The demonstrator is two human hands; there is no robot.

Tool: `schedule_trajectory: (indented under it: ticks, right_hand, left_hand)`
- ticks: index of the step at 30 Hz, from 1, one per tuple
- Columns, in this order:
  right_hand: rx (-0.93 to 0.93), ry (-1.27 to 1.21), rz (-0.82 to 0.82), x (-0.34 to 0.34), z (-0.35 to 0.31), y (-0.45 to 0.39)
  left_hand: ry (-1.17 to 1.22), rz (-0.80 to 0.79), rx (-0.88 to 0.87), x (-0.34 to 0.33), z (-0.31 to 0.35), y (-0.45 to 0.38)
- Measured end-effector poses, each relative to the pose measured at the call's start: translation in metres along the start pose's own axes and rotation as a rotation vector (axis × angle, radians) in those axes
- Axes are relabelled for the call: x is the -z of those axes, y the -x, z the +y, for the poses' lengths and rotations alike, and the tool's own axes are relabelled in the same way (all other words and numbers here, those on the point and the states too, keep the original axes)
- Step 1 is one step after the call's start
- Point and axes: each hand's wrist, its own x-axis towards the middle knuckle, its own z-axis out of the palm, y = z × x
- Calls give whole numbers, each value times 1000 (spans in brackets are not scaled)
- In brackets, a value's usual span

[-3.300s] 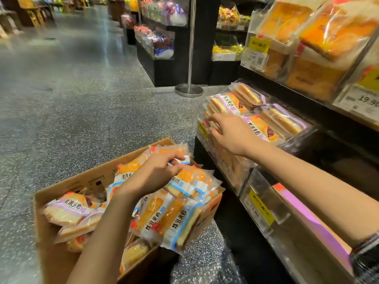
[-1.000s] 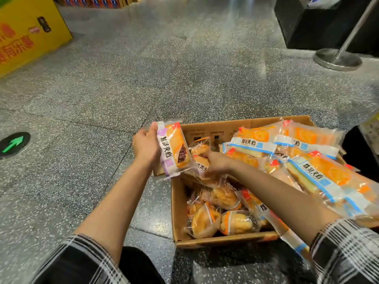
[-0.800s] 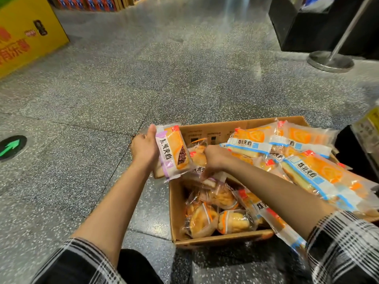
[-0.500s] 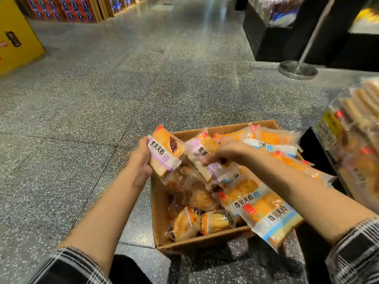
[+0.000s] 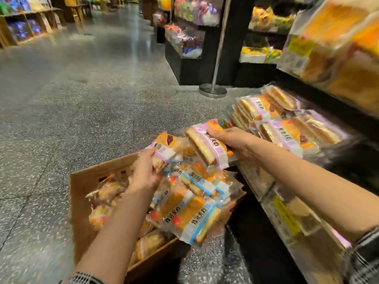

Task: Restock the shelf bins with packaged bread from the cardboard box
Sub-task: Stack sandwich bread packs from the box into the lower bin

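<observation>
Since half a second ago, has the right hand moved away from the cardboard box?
Yes. The right hand, gripping a purple-banded bread pack, has risen off the cardboard box toward the shelf bin.

Both forearms bare, extended forward. Left hand (image 5: 144, 173) fingers curled, gripping purple-banded bread packet (image 5: 164, 149). Right hand (image 5: 233, 140) higher, further right, clasping second purple-banded packet (image 5: 207, 146), thumb on top.

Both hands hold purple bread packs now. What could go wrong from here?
1. The blue packs overhang the box edge; they may slide onto the floor.
2. The bin already looks full of purple packs, so the right hand's pack may slip off.
</observation>
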Motion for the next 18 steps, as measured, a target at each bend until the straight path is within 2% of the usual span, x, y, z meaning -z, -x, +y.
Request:
schedule_trajectory:
  ticks: [4, 8, 16, 18]
  right_hand:
    - [25, 104, 190, 40, 0, 21]
    - [26, 56, 272, 69, 2, 38]
    - [-55, 141, 364, 114, 6, 47]
    - [-80, 175, 386, 118, 5, 44]
  left_hand:
    - [6, -56, -27, -41, -32, 10]
    - [66, -77, -54, -72, -57, 18]
    - [-101, -277, -161, -103, -76, 54]
    - [-106, -321, -141, -105, -78, 56]
